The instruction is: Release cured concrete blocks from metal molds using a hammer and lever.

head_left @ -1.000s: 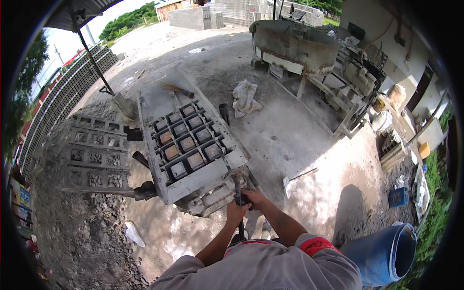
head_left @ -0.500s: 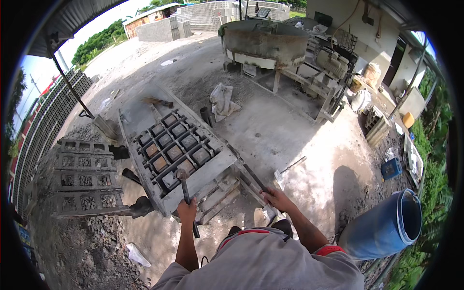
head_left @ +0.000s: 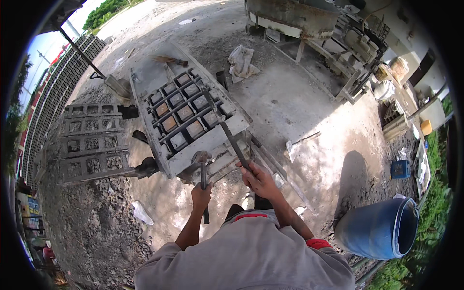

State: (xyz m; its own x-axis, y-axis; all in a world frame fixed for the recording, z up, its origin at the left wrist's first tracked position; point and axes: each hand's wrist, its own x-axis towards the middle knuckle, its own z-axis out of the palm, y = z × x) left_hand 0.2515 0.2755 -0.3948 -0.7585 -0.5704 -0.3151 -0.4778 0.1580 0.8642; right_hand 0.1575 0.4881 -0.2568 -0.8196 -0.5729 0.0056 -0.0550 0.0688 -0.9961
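My left hand (head_left: 201,195) is closed round the dark handle of a hammer (head_left: 201,157), its head up near the close end of a grey bench. In my right hand (head_left: 258,181) I grip a long dark metal bar (head_left: 232,140). The bar slants up and away to the left, its far end over the right side of a block mould (head_left: 186,114). That mould is a dark metal grid of square cells with grey and rusty-orange tops, set on the grey bench (head_left: 195,162). Whether the bar touches the grid I cannot tell. A brush (head_left: 169,60) lies at the bench's far end.
Hollow concrete blocks (head_left: 94,140) stand in rows at the left, beside rubble. A shovel (head_left: 116,88) leans behind them. A blue barrel (head_left: 377,229) lies tilted at the right. A large round mixer (head_left: 292,19) and a crumpled sack (head_left: 242,64) are farther off.
The bar has swung up from beside the bench to over the mould's right side as my right hand moved left. The hammer has come back off the mould toward me. The view has tilted down.
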